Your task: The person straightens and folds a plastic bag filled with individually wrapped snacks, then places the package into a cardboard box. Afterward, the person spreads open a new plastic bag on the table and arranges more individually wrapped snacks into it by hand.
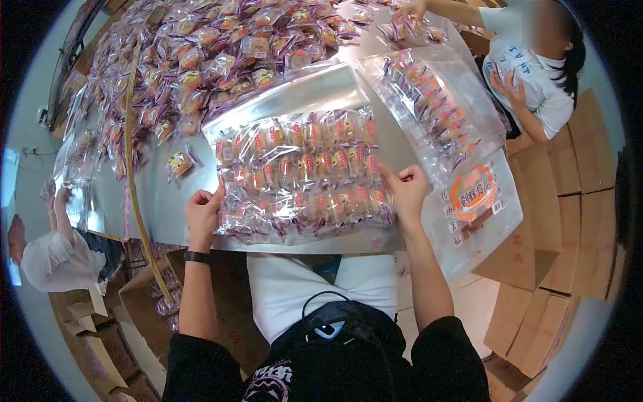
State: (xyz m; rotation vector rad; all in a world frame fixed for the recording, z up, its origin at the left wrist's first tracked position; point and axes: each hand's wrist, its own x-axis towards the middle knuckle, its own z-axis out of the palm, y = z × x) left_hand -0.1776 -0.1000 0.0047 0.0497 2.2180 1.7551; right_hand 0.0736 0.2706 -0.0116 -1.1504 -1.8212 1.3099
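A large clear plastic bag filled with rows of small wrapped cakes lies flat on the metal table in front of me. My left hand is closed on its left edge, thumb on top. On the opposite side my right hand pinches the right edge between thumb and fingers. The open end of the bag stretches away from me, toward the heap. One loose wrapped cake rests to the left of the bag. The undersides of my fingers are partly hidden.
A big heap of wrapped cakes covers the table's far side, with a long wooden strip at left. Another part-filled bag and printed bags lie right. Co-workers stand left and right. Cardboard boxes surround the table.
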